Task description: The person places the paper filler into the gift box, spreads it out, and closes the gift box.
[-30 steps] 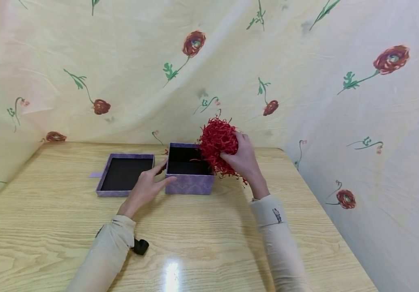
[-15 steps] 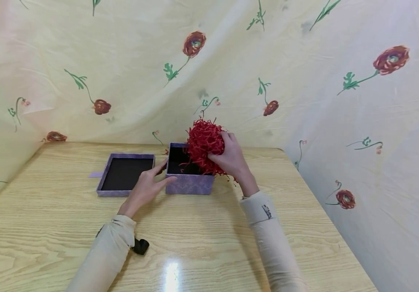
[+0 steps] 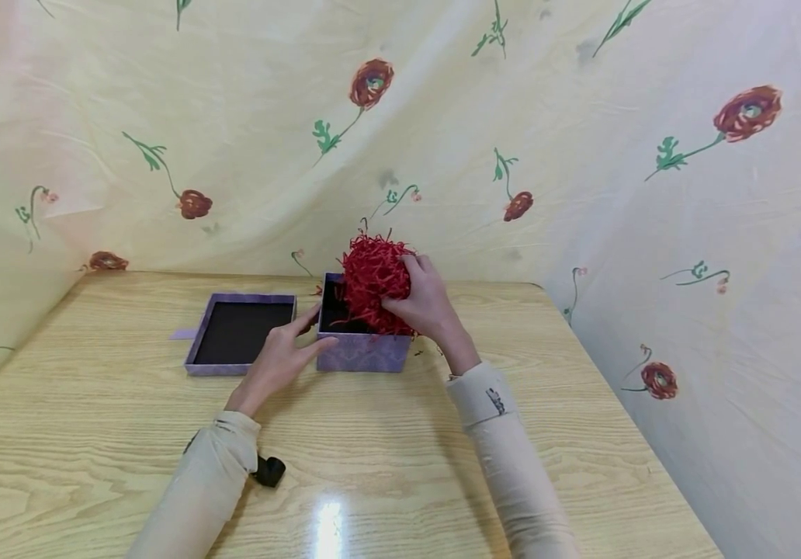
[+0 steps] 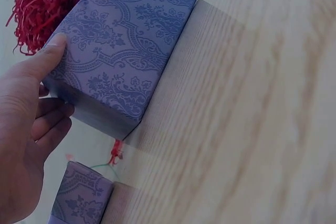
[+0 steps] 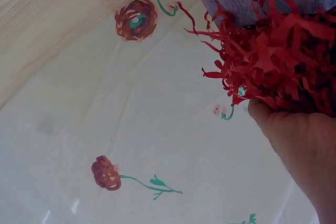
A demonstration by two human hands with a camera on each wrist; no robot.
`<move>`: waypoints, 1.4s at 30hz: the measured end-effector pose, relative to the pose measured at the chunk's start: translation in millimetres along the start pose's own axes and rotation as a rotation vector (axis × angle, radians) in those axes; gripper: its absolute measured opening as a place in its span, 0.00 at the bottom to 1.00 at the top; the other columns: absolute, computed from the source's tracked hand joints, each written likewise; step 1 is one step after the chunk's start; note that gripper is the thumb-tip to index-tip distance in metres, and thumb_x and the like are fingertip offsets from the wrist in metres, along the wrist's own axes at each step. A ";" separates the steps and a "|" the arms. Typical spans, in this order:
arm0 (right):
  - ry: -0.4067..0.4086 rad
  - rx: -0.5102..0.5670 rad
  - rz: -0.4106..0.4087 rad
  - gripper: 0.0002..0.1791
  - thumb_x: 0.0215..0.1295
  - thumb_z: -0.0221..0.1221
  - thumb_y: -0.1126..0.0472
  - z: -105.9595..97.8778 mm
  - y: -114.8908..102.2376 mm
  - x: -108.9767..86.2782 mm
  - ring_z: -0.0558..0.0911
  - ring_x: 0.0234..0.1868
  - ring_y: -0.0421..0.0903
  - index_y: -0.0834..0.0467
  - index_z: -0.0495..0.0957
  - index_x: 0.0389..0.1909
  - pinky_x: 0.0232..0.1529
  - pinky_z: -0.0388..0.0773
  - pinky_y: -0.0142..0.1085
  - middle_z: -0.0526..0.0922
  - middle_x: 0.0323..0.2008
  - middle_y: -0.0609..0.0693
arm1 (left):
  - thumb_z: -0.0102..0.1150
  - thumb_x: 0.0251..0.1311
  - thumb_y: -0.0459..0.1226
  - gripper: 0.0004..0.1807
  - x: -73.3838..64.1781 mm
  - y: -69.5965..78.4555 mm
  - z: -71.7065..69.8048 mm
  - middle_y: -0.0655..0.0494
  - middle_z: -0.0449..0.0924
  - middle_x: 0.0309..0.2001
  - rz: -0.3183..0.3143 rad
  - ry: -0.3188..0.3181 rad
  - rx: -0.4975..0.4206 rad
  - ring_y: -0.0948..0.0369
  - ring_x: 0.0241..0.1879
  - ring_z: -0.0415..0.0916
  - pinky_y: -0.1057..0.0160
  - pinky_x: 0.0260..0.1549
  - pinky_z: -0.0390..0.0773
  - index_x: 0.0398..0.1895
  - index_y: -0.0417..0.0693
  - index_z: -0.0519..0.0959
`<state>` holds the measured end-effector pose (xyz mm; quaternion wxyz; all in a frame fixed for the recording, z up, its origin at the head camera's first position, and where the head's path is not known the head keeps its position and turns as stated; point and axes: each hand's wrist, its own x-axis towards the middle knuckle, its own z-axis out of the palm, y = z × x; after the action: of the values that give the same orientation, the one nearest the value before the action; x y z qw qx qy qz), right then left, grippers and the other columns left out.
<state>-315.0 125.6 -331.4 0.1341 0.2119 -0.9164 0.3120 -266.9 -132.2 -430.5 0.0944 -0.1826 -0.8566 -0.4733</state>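
Note:
A purple patterned box (image 3: 362, 354) with a black inside stands uncovered on the table. My left hand (image 3: 282, 359) holds its left front corner. In the left wrist view the thumb (image 4: 52, 51) lies on the front panel and the other fingers touch the left side. Over the box's opening, my right hand (image 3: 428, 299) grips a bunch of red shredded paper (image 3: 375, 283). Loose strands hang down into the box and across its front rim. In the right wrist view the red shredded paper (image 5: 283, 61) hides most of the fingers.
Left of the box lies its shallow lid (image 3: 240, 371), black inside up, with a lilac ribbon tab (image 3: 182, 335). A small black object (image 3: 269, 472) is partly under the left sleeve. A red scrap (image 3: 317, 291) lies behind the box. Flowered cloth (image 3: 254, 155) hangs behind the table.
My right hand has carried the red shredded paper leftward and slightly down, from the box's right edge to over its opening. The left hand and the box have stayed in place.

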 end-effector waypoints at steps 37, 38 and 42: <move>-0.081 -0.078 -0.085 0.37 0.65 0.70 0.54 23.6 -8.3 2.2 0.77 0.61 0.58 0.62 0.69 0.71 0.60 0.77 0.52 0.72 0.66 0.62 | 0.66 0.70 0.49 0.43 0.5 1.6 0.9 0.38 0.64 0.74 0.013 -0.006 -0.002 0.39 0.67 0.70 0.39 0.58 0.75 0.81 0.42 0.60; -0.080 -0.073 -0.091 0.36 0.65 0.70 0.54 23.7 -8.1 2.0 0.77 0.62 0.58 0.61 0.69 0.71 0.61 0.77 0.52 0.71 0.66 0.62 | 0.66 0.70 0.49 0.43 0.4 1.5 0.8 0.38 0.64 0.74 0.010 -0.007 -0.002 0.39 0.67 0.70 0.39 0.58 0.75 0.81 0.42 0.60; -0.080 -0.050 -0.107 0.38 0.68 0.69 0.52 23.0 -8.4 1.4 0.74 0.66 0.59 0.63 0.67 0.73 0.65 0.73 0.52 0.70 0.68 0.63 | 0.66 0.70 0.50 0.43 0.5 1.6 0.6 0.38 0.63 0.74 0.006 -0.008 -0.002 0.39 0.68 0.69 0.38 0.59 0.74 0.81 0.43 0.60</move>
<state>-314.9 104.8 -344.3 0.1190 0.2697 -0.9158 0.2729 -266.8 -130.8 -429.4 0.0922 -0.1873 -0.8559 -0.4732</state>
